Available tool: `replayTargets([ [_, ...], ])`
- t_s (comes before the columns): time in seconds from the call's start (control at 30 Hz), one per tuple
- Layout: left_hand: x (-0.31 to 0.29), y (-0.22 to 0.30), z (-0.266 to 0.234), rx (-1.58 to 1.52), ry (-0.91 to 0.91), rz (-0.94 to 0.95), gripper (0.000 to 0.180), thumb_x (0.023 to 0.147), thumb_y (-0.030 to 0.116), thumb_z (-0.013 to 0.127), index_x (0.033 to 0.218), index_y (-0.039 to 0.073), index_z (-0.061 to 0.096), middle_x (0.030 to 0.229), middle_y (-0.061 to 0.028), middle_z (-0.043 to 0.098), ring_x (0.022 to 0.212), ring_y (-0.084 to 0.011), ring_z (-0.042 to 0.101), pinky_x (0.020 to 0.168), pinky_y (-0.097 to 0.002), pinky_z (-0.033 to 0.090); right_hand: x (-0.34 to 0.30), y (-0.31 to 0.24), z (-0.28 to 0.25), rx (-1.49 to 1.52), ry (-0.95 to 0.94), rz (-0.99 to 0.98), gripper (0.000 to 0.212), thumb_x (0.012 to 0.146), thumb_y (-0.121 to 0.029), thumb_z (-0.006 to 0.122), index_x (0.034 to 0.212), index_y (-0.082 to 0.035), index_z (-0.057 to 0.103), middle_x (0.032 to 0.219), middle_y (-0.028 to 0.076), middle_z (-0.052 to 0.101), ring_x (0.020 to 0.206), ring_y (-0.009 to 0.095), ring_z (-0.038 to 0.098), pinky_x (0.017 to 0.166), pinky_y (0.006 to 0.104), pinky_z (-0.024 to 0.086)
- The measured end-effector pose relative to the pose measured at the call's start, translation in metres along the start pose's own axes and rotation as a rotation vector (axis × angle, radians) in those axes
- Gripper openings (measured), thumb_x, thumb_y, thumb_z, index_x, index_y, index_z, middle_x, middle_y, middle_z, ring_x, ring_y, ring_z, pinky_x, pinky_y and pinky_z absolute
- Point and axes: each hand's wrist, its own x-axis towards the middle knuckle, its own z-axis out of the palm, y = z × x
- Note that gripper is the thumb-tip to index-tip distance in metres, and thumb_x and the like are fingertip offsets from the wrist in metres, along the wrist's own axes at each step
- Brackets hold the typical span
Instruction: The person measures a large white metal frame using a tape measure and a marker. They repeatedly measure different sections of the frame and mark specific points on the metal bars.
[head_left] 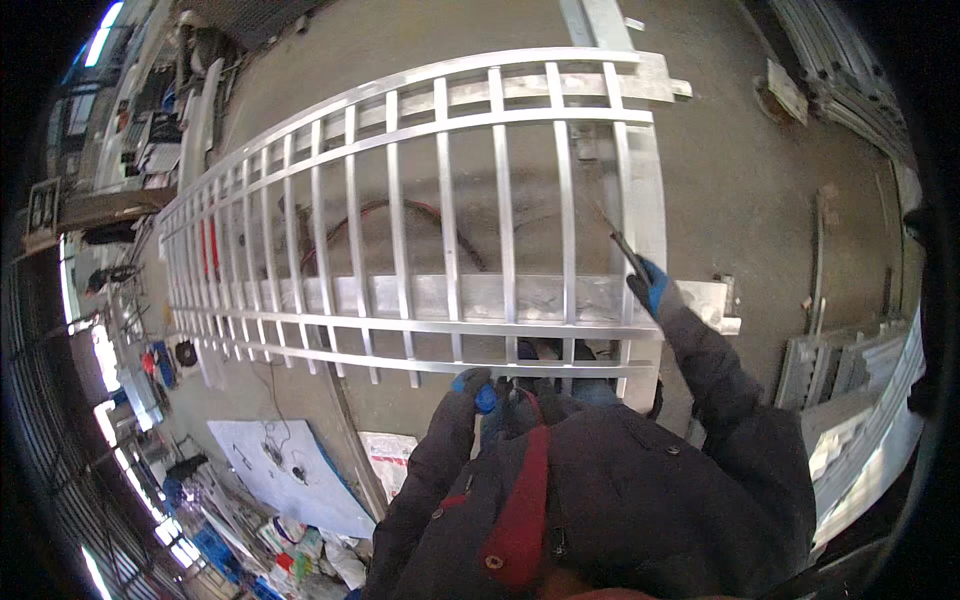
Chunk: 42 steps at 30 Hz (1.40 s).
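**Right hand grips a slim dark tool over the end of a silver railing**

From where I stand, the right hand [650, 287], in a blue and dark glove, is wrapped closed around a slim dark tool [628, 253] just right of the frame's centre. The tool's thin tip points toward the upper left, across the last bars of the panel. The left hand [474, 388], gloved likewise, sits below centre with its fingers curled, right by the lowest rail; whether it touches the rail or holds anything, I cannot tell.

The silver railing panel [448, 220] lies flat, spreading from the centre far into the left of the frame, its bars crossing paired rails top and bottom. Beneath it run a lower metal beam [597, 298] and, near the top, an upper beam [652, 78]. A dark and red cable [425, 208] curves over the floor [750, 200], seen between the bars. At lower left lies a pale sheet [275, 490] with a cord on it; metal profiles [840, 65] are stacked at upper right.
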Motion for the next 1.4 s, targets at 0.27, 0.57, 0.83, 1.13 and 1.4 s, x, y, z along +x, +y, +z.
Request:
replayTargets([
  [0.27, 0.051, -0.078, -0.044, 0.055, 0.124, -0.126, 0.071, 0.093, 0.043, 0.074, 0.149, 0.006, 0.048, 0.138, -0.0254, 0.06, 0.133, -0.0366, 0.054, 0.107, -0.054, 0.045, 0.096, 0.015, -0.099, -0.112, 0.016, 0.038, 0.069, 0.096, -0.045, 0.067, 0.151, -0.006, 0.051, 0.134, 0.022, 0.067, 0.122, 0.033, 0.066, 0.103, 0.0414, 0.05],
  [0.57, 0.114, -0.102, -0.054, -0.27, 0.121, -0.217, 0.065, 0.092, 0.051, 0.073, 0.136, 0.007, 0.053, 0.124, -0.018, 0.06, 0.11, -0.0329, 0.056, 0.098, -0.0471, 0.045, 0.156, -0.053, -0.142, -0.366, 0.144, -0.089, 0.064, 0.094, -0.037, 0.068, 0.151, -0.013, 0.052, 0.135, 0.02, 0.067, 0.122, 0.037, 0.066, 0.102, 0.0432, 0.052],
  [0.83, 0.111, -0.097, -0.037, -0.129, 0.134, -0.254, 0.049, 0.102, 0.049, 0.061, 0.123, 0.005, 0.066, 0.112, -0.0101, 0.069, 0.098, -0.0237, 0.063, 0.095, -0.0341, 0.048, 0.248, -0.137, -0.15, -0.656, 0.185, -0.2, 0.049, 0.094, -0.035, 0.066, 0.137, -0.013, 0.065, 0.125, 0.02, 0.071, 0.112, 0.037, 0.07, 0.095, 0.0474, 0.055],
  [1.13, 0.115, -0.113, -0.046, 0.2, 0.114, -0.018, 0.047, 0.104, 0.05, 0.059, 0.112, 0.006, 0.073, 0.085, -0.0168, 0.068, 0.08, -0.0239, 0.062, 0.08, -0.0429, 0.05, 0.324, -0.19, -0.133, -1.024, -0.054, -0.196, 0.031, 0.086, -0.028, 0.067, 0.11, -0.014, 0.08, 0.112, 0.018, 0.076, 0.103, 0.038, 0.073, 0.093, 0.0463, 0.057],
  [1.4, 0.083, -0.079, -0.024, -0.033, 0.163, -0.109, 0.049, 0.101, 0.054, 0.063, 0.097, 0.005, 0.072, 0.075, -0.0087, 0.066, 0.072, -0.0233, 0.063, 0.068, -0.0431, 0.051, 0.352, -0.17, -0.137, -1.041, -0.167, -0.271, 0.032, 0.091, -0.027, 0.061, 0.113, -0.009, 0.075, 0.111, 0.019, 0.075, 0.105, 0.039, 0.071, 0.092, 0.047, 0.055],
])
